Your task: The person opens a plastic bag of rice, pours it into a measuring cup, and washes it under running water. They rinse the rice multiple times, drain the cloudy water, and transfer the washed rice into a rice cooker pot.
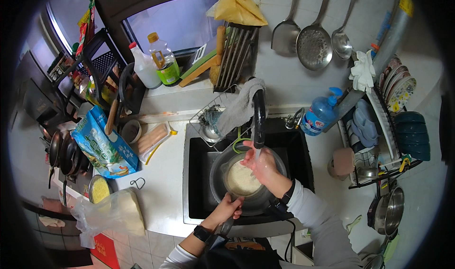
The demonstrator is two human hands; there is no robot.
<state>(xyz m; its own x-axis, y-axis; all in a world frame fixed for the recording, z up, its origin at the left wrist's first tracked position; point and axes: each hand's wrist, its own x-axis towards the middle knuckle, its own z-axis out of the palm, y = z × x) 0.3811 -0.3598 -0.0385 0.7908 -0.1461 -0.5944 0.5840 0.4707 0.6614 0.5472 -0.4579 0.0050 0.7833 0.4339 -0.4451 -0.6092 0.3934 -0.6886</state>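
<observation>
Over the dark sink (201, 198), my right hand (261, 166) is under the water running from the black faucet (259, 116), its fingers spread and holding nothing. Just below it lies a round vessel with pale, grain-like contents (241, 178), set within a larger grey basin (218, 173). My left hand (229, 208) is closed around the handle of that vessel at the near side of the basin. A grey cloth (236, 107) drapes over the faucet's neck.
Left of the sink stand a blue printed bag (103, 144), a pack of sausages (154, 141) and a plastic bag (124, 212). A wire basket (209, 127) sits at the sink's back edge. A blue pump bottle (318, 116) and a dish rack (384, 127) are on the right.
</observation>
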